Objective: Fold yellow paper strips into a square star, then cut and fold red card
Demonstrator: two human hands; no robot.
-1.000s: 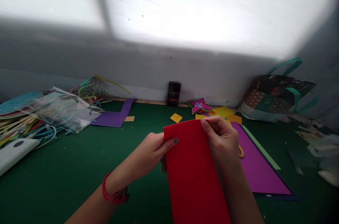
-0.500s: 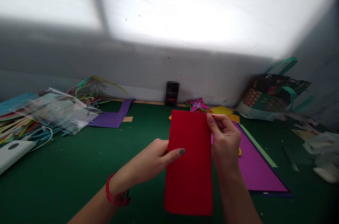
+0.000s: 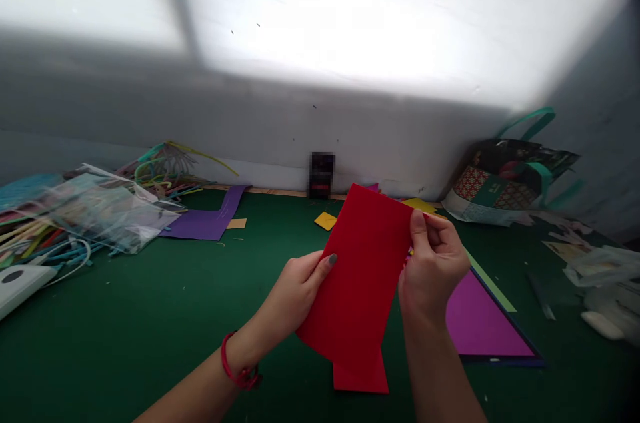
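A sheet of red paper (image 3: 367, 263) is held up in front of me, tilted so its top leans right. My left hand (image 3: 303, 290), with a red bracelet on its wrist, pinches the paper's left edge, thumb on the near face and fingers hidden behind. At the upper right corner, my right hand (image 3: 435, 256) grips it between thumb and curled fingers. Below the sheet's lower edge shows another red paper piece (image 3: 361, 376); whether it is joined to the held sheet I cannot tell.
Purple paper (image 3: 200, 226) and a yellow piece (image 3: 325, 220) lie on the green table (image 3: 165, 316). Magenta paper (image 3: 485, 320) is at right, near a patterned bag (image 3: 493, 186). Left are a clear plastic bag (image 3: 120, 210), pipe cleaners (image 3: 167, 163) and a white device (image 3: 23, 286).
The red paper has swung from nearly upright to a rightward tilt. My right hand moved slightly right, my left hand slid up along the edge, and another red piece now shows below.
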